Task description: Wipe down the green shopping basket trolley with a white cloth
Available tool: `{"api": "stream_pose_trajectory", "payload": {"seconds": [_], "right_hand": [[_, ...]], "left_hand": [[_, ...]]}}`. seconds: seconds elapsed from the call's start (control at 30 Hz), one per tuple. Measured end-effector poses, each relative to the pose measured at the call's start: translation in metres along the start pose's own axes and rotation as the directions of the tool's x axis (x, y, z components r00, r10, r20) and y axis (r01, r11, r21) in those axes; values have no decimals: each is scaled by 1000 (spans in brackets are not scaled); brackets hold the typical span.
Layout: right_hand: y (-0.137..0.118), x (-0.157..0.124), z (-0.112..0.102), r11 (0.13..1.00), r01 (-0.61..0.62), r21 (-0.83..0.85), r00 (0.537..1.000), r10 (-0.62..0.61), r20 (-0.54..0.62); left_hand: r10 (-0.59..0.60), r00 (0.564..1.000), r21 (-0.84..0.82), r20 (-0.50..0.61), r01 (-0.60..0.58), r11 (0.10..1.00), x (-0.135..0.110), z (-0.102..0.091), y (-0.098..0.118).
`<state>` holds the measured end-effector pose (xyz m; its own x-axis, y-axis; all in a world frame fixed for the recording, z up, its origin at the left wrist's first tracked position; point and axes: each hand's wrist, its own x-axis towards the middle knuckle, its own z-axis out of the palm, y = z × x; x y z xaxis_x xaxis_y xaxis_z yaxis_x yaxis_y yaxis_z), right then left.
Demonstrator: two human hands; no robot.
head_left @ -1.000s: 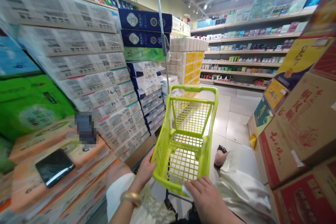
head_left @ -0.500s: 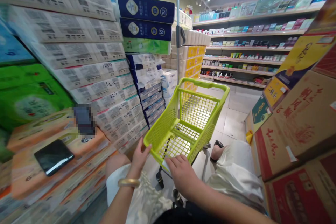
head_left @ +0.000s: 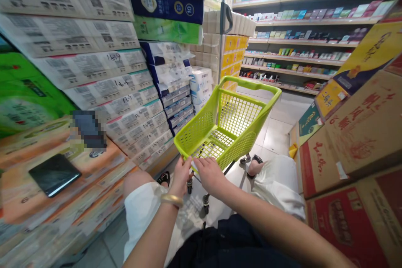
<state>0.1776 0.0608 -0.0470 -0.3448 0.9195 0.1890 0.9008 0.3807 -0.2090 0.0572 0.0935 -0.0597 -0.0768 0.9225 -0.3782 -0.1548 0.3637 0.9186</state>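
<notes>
A lime-green shopping cart (head_left: 241, 136) with a lattice basket and black wheels stands before me, its near rim turned towards me. My left hand (head_left: 182, 173), with a gold bangle at the wrist, is closed at the near rim, thumb and forefinger pinched together. Close beside it, my right hand (head_left: 212, 173) curls its fingers over the same rim. Between the fingertips shows a small white patch (head_left: 195, 166); I cannot tell whether it is a label or a loose piece. The basket holds nothing I can see.
Packs of paper goods (head_left: 103, 33) are stacked high on the left. A dark phone (head_left: 55, 174) lies on orange packs (head_left: 19, 188), near a blurred-out object (head_left: 89, 130). Cardboard cartons (head_left: 354, 134) line the right. Shelves (head_left: 301, 42) of small boxes and bottles fill the back, behind a glass edge.
My left hand has slid right along the rim from the cart's left corner to beside my right hand. The view has tilted down slightly, and the cart appears higher.
</notes>
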Motion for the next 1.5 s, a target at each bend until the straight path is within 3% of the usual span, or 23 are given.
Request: {"api": "stream_pose_trajectory", "payload": {"seconds": [0.17, 0.33, 0.43, 0.53, 0.73, 0.83, 0.97, 1.07, 1.17, 1.27, 1.33, 1.37, 1.4, 1.43, 1.47, 1.5], "right_hand": [[22, -13, -4, 997, 72, 3, 995, -72, -75], [70, -32, -8, 977, 211, 41, 951, -196, -237], [96, -37, -7, 990, 132, 42, 911, -105, -399], [96, -39, 2, 996, 41, 82, 867, 5, -498], [47, -37, 24, 977, 187, 106, 913, -133, -386], [43, -35, 20, 979, 190, 80, 940, -157, -303], [69, -32, 3, 978, 205, 37, 949, -189, -251], [103, -28, -12, 997, 76, 16, 951, -67, -303], [135, -24, -22, 995, -96, 32, 922, 101, -374], [147, -20, -23, 986, -156, 53, 894, 164, -416], [140, -17, -16, 985, -158, 63, 882, 169, -440], [133, -15, -12, 985, -156, 69, 877, 171, -449], [124, -13, -7, 985, -154, 75, 874, 171, -456], [114, -12, -3, 986, -150, 79, 873, 170, -457], [104, -10, 1, 986, -144, 81, 876, 165, -453], [95, -9, 4, 987, -137, 79, 881, 158, -447]], "left_hand": [[-70, 997, 0, 16, 70, 998, 11, 4, 11], [-127, 992, -13, 17, 127, 992, 16, 7, 16], [-146, 989, -17, 2, 146, 989, 17, 11, 17], [-155, 987, -24, -30, 155, 988, 16, 16, 16], [-132, 991, -46, -36, 130, 990, 14, 22, 9], [-117, 993, -54, -13, 117, 992, 17, 18, 7], [-113, 994, -63, -2, 112, 992, 27, 12, 9], [-114, 993, -58, -10, 113, 992, 36, 9, 13], [-111, 994, -32, -22, 110, 993, 45, 5, 18], [-103, 993, 10, -58, 104, 995, 53, 0, 21], [-4, 988, 84, -153, 17, 996, 54, -3, 23], [126, 970, 173, -209, -91, 981, 53, -4, 23], [301, 925, 296, -232, -227, 928, 50, -4, 23], [483, 853, 433, -198, -366, 824, 47, -4, 23], [626, 773, 545, -105, -481, 687, 42, -3, 22], [694, 719, 607, 18, -560, 564, 38, -3, 21]]}}
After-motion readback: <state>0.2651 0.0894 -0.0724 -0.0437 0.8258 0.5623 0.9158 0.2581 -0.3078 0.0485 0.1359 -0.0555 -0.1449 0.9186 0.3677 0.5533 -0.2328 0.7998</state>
